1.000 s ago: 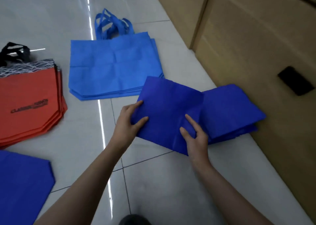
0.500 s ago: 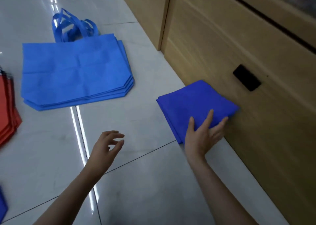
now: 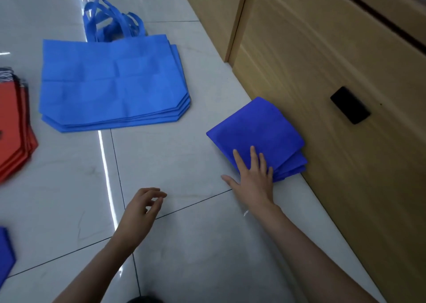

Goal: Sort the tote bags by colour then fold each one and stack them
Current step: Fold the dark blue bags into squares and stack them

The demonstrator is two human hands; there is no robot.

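At the far left edge, low down, a corner of one dark blue bag lies flat on the glossy grey tiled floor. Above it sits a stack of red tote bags in matte non-woven cloth, cut off by the frame; their angled bottom corners fan out in several layers that are too close to count surely. Next comes a stack of light blue tote bags, unfolded and flat, with faint crease lines. At least four clipped-corner edges show, and the looped handles bunch together at the far end.

The left hand hovers over bare tile, its fingers loosely curled and holding nothing. The right hand lies with straight, spread fingers on the near corner of the folded dark blue bags, pressing rather than grasping. This squarish pile shows about three layers at its near edge. It rests on the floor against the light wooden cabinet, whose grained front carries one black rectangular recess.
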